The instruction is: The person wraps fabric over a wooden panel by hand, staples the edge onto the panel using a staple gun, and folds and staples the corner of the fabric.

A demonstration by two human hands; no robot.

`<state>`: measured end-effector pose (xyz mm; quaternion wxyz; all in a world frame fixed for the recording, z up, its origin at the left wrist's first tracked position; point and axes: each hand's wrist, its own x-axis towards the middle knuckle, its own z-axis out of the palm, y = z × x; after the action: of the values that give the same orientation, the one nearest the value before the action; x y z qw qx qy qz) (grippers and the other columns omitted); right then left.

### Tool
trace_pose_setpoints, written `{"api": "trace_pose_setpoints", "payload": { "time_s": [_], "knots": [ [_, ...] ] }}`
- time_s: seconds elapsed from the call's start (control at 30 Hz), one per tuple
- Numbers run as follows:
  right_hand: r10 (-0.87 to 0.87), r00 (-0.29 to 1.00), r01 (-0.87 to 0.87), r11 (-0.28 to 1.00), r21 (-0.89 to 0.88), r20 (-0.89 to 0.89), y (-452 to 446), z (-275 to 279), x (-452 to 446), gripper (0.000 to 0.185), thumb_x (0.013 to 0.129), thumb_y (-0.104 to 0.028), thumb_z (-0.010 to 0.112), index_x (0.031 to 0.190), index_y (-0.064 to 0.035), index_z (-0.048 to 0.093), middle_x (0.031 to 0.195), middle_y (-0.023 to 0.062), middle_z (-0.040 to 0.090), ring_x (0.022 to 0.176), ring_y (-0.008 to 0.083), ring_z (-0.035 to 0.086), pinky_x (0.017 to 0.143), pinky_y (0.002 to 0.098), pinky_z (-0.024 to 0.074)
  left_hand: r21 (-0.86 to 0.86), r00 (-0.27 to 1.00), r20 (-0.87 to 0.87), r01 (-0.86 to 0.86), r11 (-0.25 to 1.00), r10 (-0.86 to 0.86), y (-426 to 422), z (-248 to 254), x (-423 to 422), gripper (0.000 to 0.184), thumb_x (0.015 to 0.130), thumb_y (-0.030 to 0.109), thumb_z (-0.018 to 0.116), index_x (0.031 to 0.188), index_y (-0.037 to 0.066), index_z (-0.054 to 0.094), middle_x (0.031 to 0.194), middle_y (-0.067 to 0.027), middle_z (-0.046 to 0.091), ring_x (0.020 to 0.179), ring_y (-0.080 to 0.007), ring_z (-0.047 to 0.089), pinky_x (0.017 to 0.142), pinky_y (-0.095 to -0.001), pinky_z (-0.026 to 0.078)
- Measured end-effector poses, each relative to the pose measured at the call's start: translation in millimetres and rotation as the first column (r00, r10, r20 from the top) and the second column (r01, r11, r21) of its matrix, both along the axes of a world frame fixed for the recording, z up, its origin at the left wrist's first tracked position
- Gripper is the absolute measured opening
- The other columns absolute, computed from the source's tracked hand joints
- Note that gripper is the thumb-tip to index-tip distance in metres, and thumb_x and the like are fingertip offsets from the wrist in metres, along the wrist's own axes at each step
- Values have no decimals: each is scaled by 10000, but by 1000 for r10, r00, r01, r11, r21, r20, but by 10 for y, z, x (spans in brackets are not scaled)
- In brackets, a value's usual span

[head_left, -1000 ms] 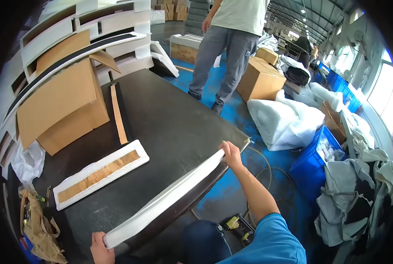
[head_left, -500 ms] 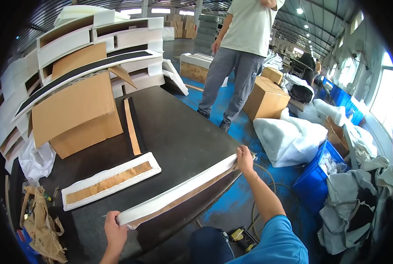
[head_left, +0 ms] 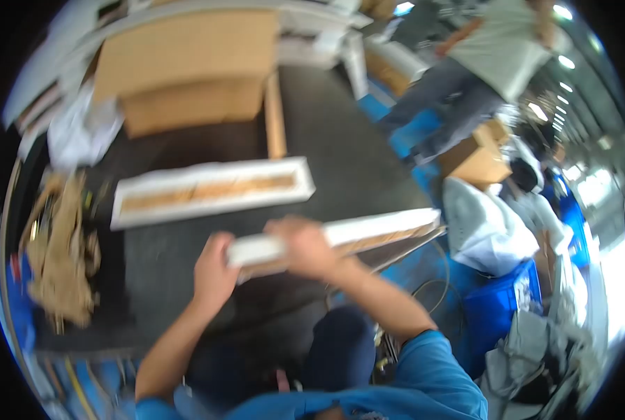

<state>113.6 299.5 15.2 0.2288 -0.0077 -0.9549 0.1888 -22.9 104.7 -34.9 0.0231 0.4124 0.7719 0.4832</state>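
A long narrow board (head_left: 386, 225), covered in white material with bare wood along its lower side, lies along the near edge of the dark table (head_left: 347, 150). My left hand (head_left: 215, 271) is closed around its left end. Farther along, my right hand (head_left: 304, 246) grips the same board from above, its fingers over the white top; motion blurs them. Behind it a second white-wrapped board (head_left: 207, 190) lies flat, its wooden strip facing up, apart from both hands.
An open cardboard box (head_left: 186, 63) stands at the back, beside a thin wooden strip (head_left: 275, 119). Crumpled brown paper (head_left: 62, 252) lies at left. On the right are a white bundle (head_left: 491, 227), a blue bin (head_left: 498, 304) and grey fabric. Another person (head_left: 487, 66) stands beyond the table.
My right hand has moved left from the board's far right end to near my left hand. The view has turned and tilted down. My left hand still holds the left end.
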Motion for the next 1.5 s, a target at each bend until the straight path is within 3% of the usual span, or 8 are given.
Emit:
{"api": "trace_pose_setpoints", "payload": {
  "time_s": [0.23,0.57,0.73,0.87,1.03,1.2,1.33,1.5],
  "knots": [
    [102,976,-72,985,-157,190,-87,72,-221,258,810,-37,711,1063,-89,721,970,114,681,921,363,686,790,449,567,-68,988,130,-75,995,84,-105,74,99,302,845,69,773,1095,68,605,1052,-141,670,933,-373,696,787,-441,558],
    [81,995,-61,959,-277,60,-88,-164,-300,261,745,33,748,982,-77,753,865,88,669,828,312,671,730,390,549,-69,997,50,-54,996,57,-98,87,73,345,854,106,786,1134,61,590,1057,-153,662,929,-388,696,766,-473,561],
    [91,996,-93,974,-205,-22,-71,-228,-357,282,716,-21,793,989,-74,747,856,74,672,792,278,671,696,377,550,-481,1000,-18,-29,876,23,-278,222,106,311,888,130,737,1093,19,530,997,-179,679,840,-404,708,699,-490,576],
    [103,994,-101,990,-96,18,-161,-86,-425,231,729,-33,793,950,-67,736,863,80,681,817,299,683,699,395,556,-444,997,-71,-46,895,17,-219,79,169,270,905,134,709,1049,22,510,987,-181,688,813,-407,708,669,-496,569],
    [228,960,-186,953,-237,163,-178,14,-613,265,751,-8,795,1003,-49,723,894,113,698,814,325,695,704,381,554,-360,1000,12,-12,933,17,-237,71,102,247,914,133,685,1051,33,504,993,-197,683,845,-439,689,696,-544,550],
    [211,977,-211,966,152,18,-330,-28,-643,513,691,-291,870,1119,-59,707,1034,152,712,947,360,711,806,449,586,-286,998,-44,-57,957,46,-168,-75,18,264,897,159,702,1100,78,554,886,-208,714,841,-468,683,716,-587,531],
    [261,965,-263,963,66,33,-248,-73,-639,345,718,-246,818,973,-80,655,914,126,598,887,356,650,759,469,544,-307,993,-119,-48,951,12,-168,1,1,233,889,148,706,1019,56,537,827,-219,700,787,-467,685,679,-581,517],
    [245,967,-244,969,24,-65,-311,-247,-608,290,740,-106,752,1018,-82,675,936,110,604,925,344,638,796,453,541,-309,990,-139,-65,949,23,-183,-45,13,213,885,134,699,969,47,524,781,-219,688,756,-461,685,673,-580,515]
  ]
}}
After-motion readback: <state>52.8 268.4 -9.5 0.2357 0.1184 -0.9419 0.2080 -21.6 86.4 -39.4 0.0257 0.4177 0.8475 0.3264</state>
